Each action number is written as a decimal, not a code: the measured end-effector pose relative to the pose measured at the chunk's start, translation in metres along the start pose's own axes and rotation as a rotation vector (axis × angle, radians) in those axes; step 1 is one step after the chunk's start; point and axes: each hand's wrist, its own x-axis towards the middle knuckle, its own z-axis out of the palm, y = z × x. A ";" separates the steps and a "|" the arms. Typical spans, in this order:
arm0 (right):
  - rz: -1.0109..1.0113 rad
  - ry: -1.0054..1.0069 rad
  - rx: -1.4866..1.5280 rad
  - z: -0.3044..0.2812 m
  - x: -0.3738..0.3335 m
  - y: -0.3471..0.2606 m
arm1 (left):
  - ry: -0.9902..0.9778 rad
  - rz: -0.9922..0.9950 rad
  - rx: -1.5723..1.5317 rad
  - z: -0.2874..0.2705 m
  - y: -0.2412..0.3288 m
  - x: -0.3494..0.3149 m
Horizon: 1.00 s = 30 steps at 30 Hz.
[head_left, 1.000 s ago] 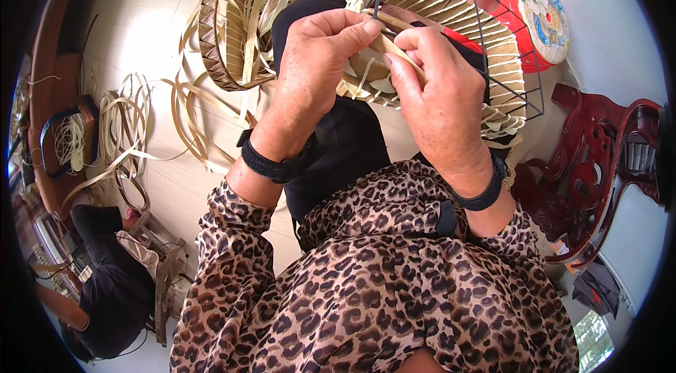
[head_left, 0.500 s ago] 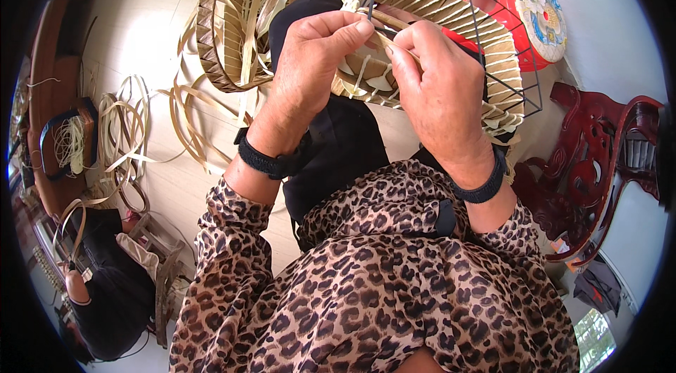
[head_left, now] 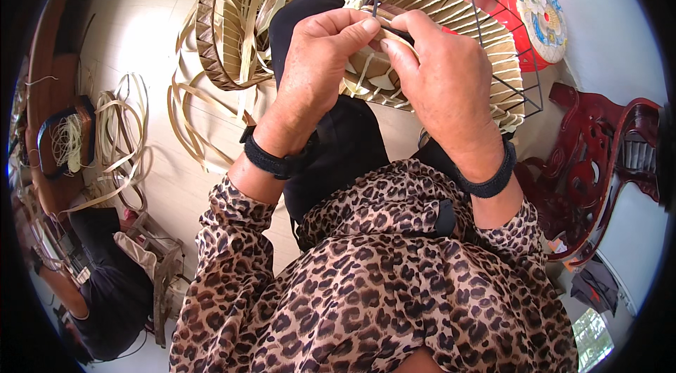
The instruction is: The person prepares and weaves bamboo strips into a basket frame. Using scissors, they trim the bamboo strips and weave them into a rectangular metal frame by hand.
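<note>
A half-wrapped basket point(head_left: 501, 45) with a dark wire frame point(head_left: 479, 10) and tan flat strips wound round its sides rests across my lap. At its near left corner, my left hand point(head_left: 317, 56) pinches a tan strip between thumb and forefinger, close against an upright wire. Beside it, my right hand point(head_left: 447, 81) is closed, its thumb and forefinger pressed on the same strip point(head_left: 396, 33). Both pairs of fingertips nearly meet. My fingers partly hide the strip and the wire behind them.
Another strip-woven basket point(head_left: 211, 38) with loose strips inside stands on the floor at the far left. Loose strips point(head_left: 184, 116) trail beside it. A red stool point(head_left: 521, 38) and a carved dark-red wooden chair point(head_left: 584, 162) stand right. A person in dark clothing point(head_left: 116, 288) sits lower left.
My right hand has shifted slightly to the right, and my left hand a touch the same way. Both still pinch the strip. At lower left, the other person's arm has moved.
</note>
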 end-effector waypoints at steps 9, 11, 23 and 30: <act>0.078 -0.077 0.058 -0.001 -0.001 -0.004 | 0.136 0.200 -0.066 0.009 -0.005 0.002; 0.102 -0.092 0.058 -0.001 -0.002 -0.004 | 0.096 0.173 -0.068 0.011 -0.001 0.002; 0.106 -0.011 0.253 0.009 -0.001 0.003 | 0.030 0.155 0.114 0.008 0.004 0.004; 0.134 -0.036 0.268 0.012 0.001 0.000 | 0.085 0.169 0.316 0.005 0.004 0.003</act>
